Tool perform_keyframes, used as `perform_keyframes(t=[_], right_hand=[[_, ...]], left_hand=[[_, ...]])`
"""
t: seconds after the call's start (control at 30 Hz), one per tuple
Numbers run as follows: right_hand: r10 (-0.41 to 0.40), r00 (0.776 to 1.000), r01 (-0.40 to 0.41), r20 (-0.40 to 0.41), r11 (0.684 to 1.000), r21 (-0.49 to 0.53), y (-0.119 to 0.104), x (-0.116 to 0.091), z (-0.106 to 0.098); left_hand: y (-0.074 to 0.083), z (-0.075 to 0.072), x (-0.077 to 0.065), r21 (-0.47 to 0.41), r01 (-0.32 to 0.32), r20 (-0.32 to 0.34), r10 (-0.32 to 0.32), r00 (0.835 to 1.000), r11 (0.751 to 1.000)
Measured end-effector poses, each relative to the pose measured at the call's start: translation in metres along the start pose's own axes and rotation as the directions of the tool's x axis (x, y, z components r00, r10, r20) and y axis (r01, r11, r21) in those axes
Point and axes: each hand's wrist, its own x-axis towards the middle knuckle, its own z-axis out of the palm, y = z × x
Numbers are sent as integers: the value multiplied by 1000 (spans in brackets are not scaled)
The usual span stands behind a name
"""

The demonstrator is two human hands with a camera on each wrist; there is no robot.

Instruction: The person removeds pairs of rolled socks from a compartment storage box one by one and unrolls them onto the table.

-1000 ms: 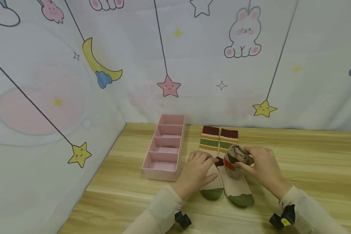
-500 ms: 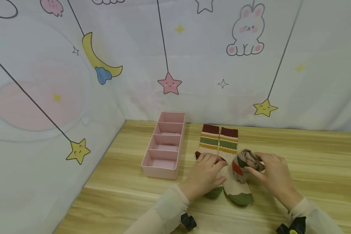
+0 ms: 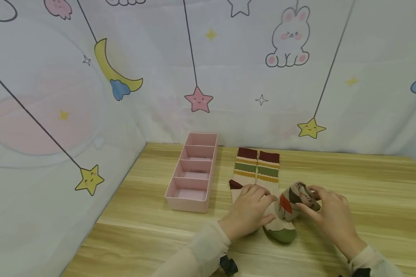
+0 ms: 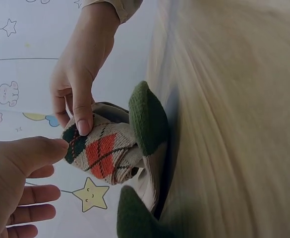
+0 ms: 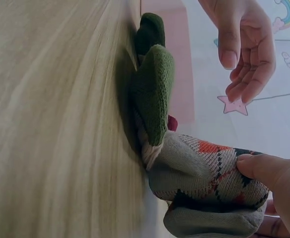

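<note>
A rolled pair of argyle socks (image 3: 292, 202), beige with red and dark green diamonds, is pinched between thumb and fingers of my right hand (image 3: 338, 221). The roll stands over the right one of two striped socks (image 3: 268, 173) that lie side by side, toes toward me. My left hand (image 3: 247, 211) is over the left striped sock (image 3: 246, 168), its fingers relaxed and holding nothing. That hand hides much of this sock, though a maroon heel shows beside it. In the right wrist view, the roll (image 5: 204, 173) sits right at a green toe (image 5: 157, 89).
A pink divided box (image 3: 190, 206) with several compartments stands on the wooden table (image 3: 135, 231), left of the socks. Behind the table hangs a white cloth backdrop (image 3: 235, 77) with cartoon prints.
My right hand has moved right and toward me with the rolled socks. My left hand has shifted right over the left striped sock, and a maroon heel now shows on its left.
</note>
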Motion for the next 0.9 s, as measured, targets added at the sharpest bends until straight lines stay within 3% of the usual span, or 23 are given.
perform_keyframes(t=[0.23, 0.5, 0.8, 0.9], right_hand=[[57, 997, -58, 46, 998, 11, 7, -4, -1], [81, 995, -83, 62, 996, 32, 16, -4, -3], [127, 982, -125, 139, 992, -23, 27, -4, -7], [143, 973, -140, 180, 990, -31, 31, -3, -8]], left_hand=[[6, 6, 4, -22, -17, 18, 17, 1000, 1000], [18, 14, 14, 11, -9, 60, 8, 998, 1000], [38, 23, 29, -43, 122, 147, -115, 982, 992], [44, 31, 33, -41, 138, 159, -129, 979, 990]])
